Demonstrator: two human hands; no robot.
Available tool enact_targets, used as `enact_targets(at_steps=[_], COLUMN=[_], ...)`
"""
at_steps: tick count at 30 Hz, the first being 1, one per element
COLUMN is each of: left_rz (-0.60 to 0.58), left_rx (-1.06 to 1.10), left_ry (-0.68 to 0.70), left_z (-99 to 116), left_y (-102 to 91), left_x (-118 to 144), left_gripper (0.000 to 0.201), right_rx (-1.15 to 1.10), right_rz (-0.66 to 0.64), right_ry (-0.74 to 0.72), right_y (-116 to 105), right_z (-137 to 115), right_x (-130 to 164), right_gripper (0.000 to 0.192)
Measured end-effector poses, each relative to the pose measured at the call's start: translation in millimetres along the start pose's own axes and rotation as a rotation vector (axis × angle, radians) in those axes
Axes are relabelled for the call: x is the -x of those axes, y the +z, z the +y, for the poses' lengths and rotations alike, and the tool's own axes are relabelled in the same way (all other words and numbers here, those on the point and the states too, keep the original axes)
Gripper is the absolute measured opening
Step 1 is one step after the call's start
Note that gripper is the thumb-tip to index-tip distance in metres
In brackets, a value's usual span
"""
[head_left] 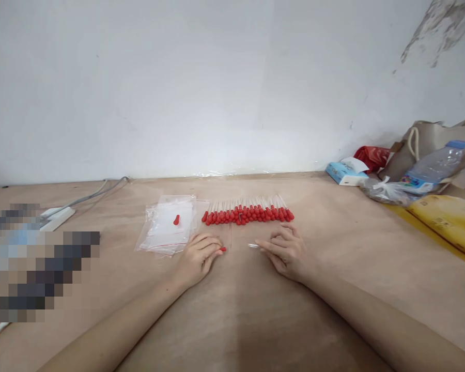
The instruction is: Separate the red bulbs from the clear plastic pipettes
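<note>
My left hand (197, 256) rests on the wooden table (333, 243) and pinches a small red cap (222, 249) at its fingertips. My right hand (285, 250) lies opposite and holds a thin clear tube (253, 246) by its end, pointing toward the cap. Just beyond both hands lies a row of several clear tubes with red caps (248, 212). To the left of the row sits a stack of clear zip bags (168, 227) with one loose red cap (176, 219) on top.
At the back right stand a water bottle (436, 165), a paper bag (426, 142), a blue tissue pack (343, 173), a red bag (372, 156) and a yellow packet (449, 219). A white power strip (56, 216) with cables lies at the left, beside a blurred-out patch.
</note>
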State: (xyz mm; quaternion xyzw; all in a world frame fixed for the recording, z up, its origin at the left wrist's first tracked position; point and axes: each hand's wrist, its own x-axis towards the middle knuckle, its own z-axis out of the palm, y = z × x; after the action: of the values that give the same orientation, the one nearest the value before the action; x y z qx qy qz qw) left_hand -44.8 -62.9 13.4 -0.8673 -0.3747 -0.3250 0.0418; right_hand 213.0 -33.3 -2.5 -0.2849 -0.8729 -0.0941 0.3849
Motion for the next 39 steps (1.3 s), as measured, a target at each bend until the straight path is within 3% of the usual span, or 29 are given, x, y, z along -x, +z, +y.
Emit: enact_targets(at_steps=[3,7,9,12,16,22,28,32,36,39], left_rz=[0.030,0.150,0.216,0.317,0.296,0.128,0.052,0.057,0.096,0.019], left_rx=[0.040,0.023,-0.045,-0.162,-0.224,-0.336,-0.366,-0.372,-0.512,-0.522], left_ry=[-0.067,-0.274,-0.365,-0.549,-0.763,-0.738,-0.682,-0.701,-0.612,-0.548], left_z=[2,-2,-14,-44,-77,-84,-85,-82,-72,-63], left_y=[0.9,0.2,-8.4,-29.6,-48.2,-37.8,-32.6,-35.7,-40.6,-39.7], left_x=[5,4,0,-5,-5,4,8,7,2,-6], left_gripper=[0.016,0.024,0.027,0.027,0.033,0.020,0.013,0.017,0.022,0.021], right_rx=[0.006,-0.038,-0.063,-0.042,0.093,0.236,0.310,0.293,0.227,0.165], right_rz=[-0.017,-0.083,-0.097,-0.072,-0.024,0.003,0.033,-0.013,-0.050,-0.120], right_ry=[0.065,0.095,0.130,0.167,0.052,-0.093,-0.094,-0.133,-0.041,0.022], right_y=[1,5,5,2,9,38,54,58,52,44], right_z=[6,3,0,-6,-13,-18,-19,-22,-27,-32], right_x=[2,1,-3,-12,-31,-47,-52,-54,-52,-50], right_gripper=[0.026,0.035,0.037,0.024,0.015,0.013,0.013,0.014,0.016,0.018])
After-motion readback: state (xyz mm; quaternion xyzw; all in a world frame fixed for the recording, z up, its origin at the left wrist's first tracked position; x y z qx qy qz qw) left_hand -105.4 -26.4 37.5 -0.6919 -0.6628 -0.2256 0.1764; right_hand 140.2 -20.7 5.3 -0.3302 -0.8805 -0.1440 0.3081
